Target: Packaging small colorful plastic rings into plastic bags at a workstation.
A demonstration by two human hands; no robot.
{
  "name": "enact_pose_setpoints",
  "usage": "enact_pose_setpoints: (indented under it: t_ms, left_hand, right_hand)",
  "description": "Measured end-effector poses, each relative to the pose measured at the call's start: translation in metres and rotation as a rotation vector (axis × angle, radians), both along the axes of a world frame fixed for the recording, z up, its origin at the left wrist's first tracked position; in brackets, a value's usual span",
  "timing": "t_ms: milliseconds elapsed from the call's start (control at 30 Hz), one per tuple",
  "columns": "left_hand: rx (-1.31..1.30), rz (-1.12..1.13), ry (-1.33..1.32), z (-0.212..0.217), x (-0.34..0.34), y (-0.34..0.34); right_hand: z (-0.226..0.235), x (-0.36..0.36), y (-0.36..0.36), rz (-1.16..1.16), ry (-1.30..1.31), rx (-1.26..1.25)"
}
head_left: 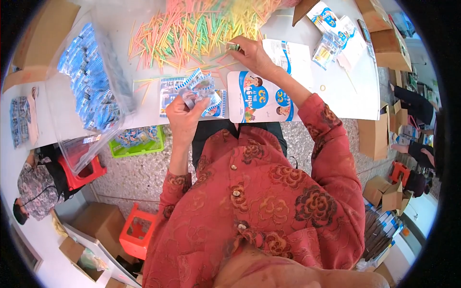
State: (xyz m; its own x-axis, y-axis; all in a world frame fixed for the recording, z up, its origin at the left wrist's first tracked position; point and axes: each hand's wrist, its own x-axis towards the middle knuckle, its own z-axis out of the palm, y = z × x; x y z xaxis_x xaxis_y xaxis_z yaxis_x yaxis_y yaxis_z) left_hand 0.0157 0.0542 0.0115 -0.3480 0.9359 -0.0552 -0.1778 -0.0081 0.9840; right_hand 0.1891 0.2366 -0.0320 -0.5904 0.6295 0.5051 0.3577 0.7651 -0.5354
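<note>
L hand (181, 111): clamped on fan of packets (199, 91), light, crinkly, slippery; grip at lower edges.
R hand (249, 53): pinching small bundle (234, 46) by sticks (192, 33); thin, light, hold mid-length.

bench: white top (331, 103), spread across the upper frame
floor: speckled grey stone (144, 175)
stools: red plastic (137, 233), seen lower left
boxes: cardboard (382, 189), stacked at right
</note>
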Motion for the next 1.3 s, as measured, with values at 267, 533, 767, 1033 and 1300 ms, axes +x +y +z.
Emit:
enact_pose_setpoints:
  t_ms: [267, 533, 767, 1033, 1300]
  left_hand:
    - [0.042, -0.055, 0.172, 0.008, 0.003, 0.003]
    - [0.004, -0.012, 0.11, 0.012, 0.012, 0.006]
    - [-0.008, -0.032, 0.088, 0.013, 0.013, 0.003]
    - [0.025, -0.068, 0.244, 0.011, 0.01, 0.001]
    - [0.009, -0.041, 0.125, 0.01, 0.012, 0.003]
  right_hand:
    - [0.07, 0.004, -0.018, -0.017, 0.225, -0.553]
    - [0.133, -0.004, -0.069, 0.296, 0.432, -0.927]
    - [0.117, -0.002, -0.06, 0.174, 0.089, -1.044]
    - [0.12, -0.005, -0.065, 0.204, 0.222, -0.929]
    - [0.128, -0.01, -0.078, 0.191, 0.032, -0.548]
